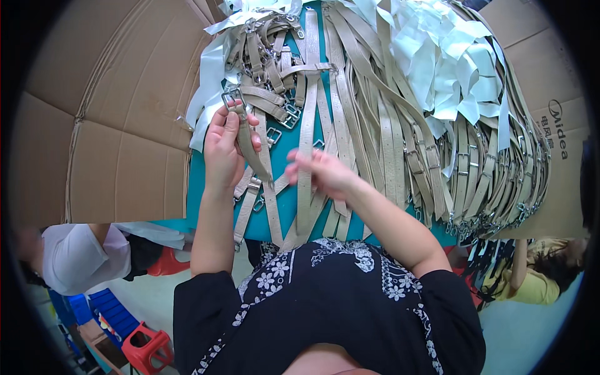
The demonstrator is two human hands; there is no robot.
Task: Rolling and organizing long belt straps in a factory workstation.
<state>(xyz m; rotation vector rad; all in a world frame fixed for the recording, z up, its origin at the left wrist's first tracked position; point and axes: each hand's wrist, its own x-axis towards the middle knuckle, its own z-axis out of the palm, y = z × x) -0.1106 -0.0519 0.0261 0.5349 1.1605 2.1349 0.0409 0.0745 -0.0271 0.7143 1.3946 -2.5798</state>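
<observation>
Left hand (223, 147) closed around a short beige strap (249, 147), thumb and fingers pinching it just below a rectangular metal buckle (232, 98) at its far end; strap held up off the teal surface (195, 181), tail hanging down toward the near edge. Right hand (322, 172) blurred, fingers loosely curled over a long beige strap (305, 150) lying near-to-far across the middle of the surface; cannot tell whether gripping it or only touching.

Further loose straps fanned out under and between both hands, some overhanging the near edge of the surface. Small heap of short buckled straps (265, 53) at far centre-left, just beyond the left hand. Large pile of long straps (437, 144) filling the right half, draped over the near right edge with metal ends dangling. White paper-like strips (450, 56) piled on top of that heap at far right, a few more along the far left side near the buckle.

Flattened cardboard (119, 119) on the left, beside the teal surface; more cardboard at the right edge. Dark patterned top on the person in the near foreground. Another person in white (81, 256) low at near left, one in yellow (537, 281) at near right. Red stool (147, 347) and blue crates (103, 312) on the floor, near left.
</observation>
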